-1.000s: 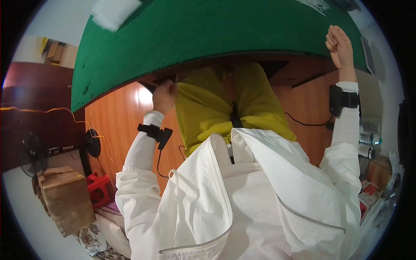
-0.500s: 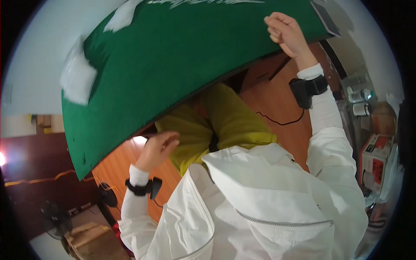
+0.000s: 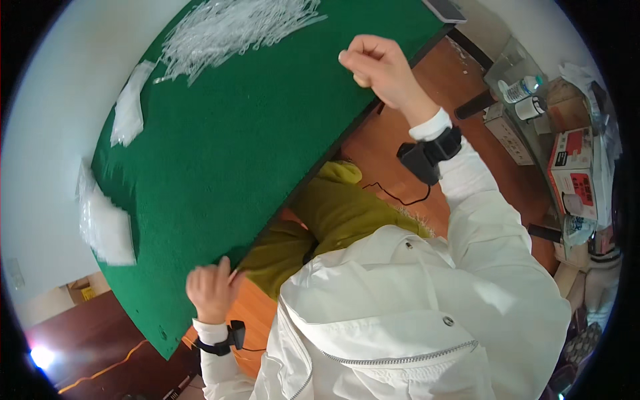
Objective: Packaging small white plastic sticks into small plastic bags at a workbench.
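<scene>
My right hand (image 3: 383,72) is closed, with the fingers curled in and the thumb pressed over them. It hovers above the green tabletop (image 3: 220,160) near its front edge, and whatever it may hold is hidden. Low on the left, my left hand (image 3: 212,290) is at the table's near edge, its fingers loosely extended and the thumb apart, with nothing seen in it. A heap of thin clear plastic strips or small bags (image 3: 230,33) lies toward the far side. Two stacks of clear plastic bags, one narrow (image 3: 131,107) and one wider (image 3: 110,223), lie along the left edge.
A flat grey device (image 3: 445,10) lies at the table's far right corner. To the right stands a glass shelf with a bottle (image 3: 521,89), a white jar (image 3: 530,108) and a red-and-white box (image 3: 573,173). Each wrist wears a black strapped unit, and a cable (image 3: 400,199) runs from the right one.
The view has turned, bringing more of the plastic heap into sight. My right hand stays closed; my left hand has shifted down and left toward the table's edge.
</scene>
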Motion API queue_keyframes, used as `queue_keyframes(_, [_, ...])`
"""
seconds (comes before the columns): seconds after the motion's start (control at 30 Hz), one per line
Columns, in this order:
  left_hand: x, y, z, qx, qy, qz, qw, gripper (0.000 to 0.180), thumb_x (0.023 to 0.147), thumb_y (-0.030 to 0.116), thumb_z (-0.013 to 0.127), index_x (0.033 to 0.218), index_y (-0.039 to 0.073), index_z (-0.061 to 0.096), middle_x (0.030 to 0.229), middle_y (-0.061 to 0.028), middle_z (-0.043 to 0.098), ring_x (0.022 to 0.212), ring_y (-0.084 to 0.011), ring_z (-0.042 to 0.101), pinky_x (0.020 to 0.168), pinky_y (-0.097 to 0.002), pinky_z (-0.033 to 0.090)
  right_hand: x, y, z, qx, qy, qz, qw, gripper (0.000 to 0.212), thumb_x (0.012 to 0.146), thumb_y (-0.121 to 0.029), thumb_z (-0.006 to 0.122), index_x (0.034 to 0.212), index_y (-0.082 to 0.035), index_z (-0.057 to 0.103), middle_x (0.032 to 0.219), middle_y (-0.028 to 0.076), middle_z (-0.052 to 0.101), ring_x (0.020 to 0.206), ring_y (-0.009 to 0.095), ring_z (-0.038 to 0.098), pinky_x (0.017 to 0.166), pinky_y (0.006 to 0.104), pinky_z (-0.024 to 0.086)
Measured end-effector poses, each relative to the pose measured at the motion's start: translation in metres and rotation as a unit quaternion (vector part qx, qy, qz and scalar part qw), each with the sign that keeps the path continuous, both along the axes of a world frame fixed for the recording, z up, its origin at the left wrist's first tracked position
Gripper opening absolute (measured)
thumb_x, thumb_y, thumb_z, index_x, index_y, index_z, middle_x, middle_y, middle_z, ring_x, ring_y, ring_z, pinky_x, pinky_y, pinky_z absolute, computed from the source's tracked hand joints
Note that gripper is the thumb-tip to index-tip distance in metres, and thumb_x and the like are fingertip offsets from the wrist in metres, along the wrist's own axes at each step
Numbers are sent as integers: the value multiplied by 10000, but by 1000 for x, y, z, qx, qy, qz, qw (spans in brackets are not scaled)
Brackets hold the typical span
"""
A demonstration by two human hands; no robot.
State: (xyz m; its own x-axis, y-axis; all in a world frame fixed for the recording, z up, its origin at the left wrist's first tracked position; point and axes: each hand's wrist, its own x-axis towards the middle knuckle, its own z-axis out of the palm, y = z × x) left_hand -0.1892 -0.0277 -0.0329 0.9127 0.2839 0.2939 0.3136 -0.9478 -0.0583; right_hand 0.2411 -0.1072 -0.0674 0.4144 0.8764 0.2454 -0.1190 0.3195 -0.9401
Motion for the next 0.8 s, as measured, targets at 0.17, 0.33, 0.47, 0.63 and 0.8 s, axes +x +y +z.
queue_keyframes(0.17, [3,-6,-9,81,15,-52,995,253,715,204,713,894,65,600,676,-39,447,531,-188,448,469,-314,366,-5,-2,-1,12,-137,-137,981,209,843,-75,585,657,-66,490,583,-63,393,490,18,324,439,192,239])
queue_keyframes(0.33, [2,-4,-7,96,18,-51,994,208,750,213,677,895,81,606,685,-21,429,532,-162,434,465,-293,357,-5,1,-4,55,-208,-193,957,202,829,-65,602,657,-54,496,586,-67,407,517,10,336,457,181,259])
queue_keyframes(0.47, [2,-4,-10,106,16,-52,993,243,729,209,699,907,77,600,683,-24,428,529,-165,435,464,-295,358,-7,5,-6,34,-237,-209,948,206,827,-76,609,656,-46,498,588,-73,415,528,4,336,465,176,267])
queue_keyframes(0.63, [9,-9,-7,91,11,-58,994,312,710,218,726,930,54,577,679,-41,464,550,-202,470,480,-325,381,-5,-1,-8,19,-235,-219,947,220,816,-105,629,649,-42,499,578,-71,428,528,6,357,467,178,283])
queue_keyframes(0.8, [7,-14,-9,96,19,-64,993,323,715,230,722,939,50,574,700,-46,472,555,-208,473,492,-331,394,-9,-2,-4,34,-247,-250,936,236,806,-133,643,644,-38,500,564,-67,442,524,11,373,457,190,291])
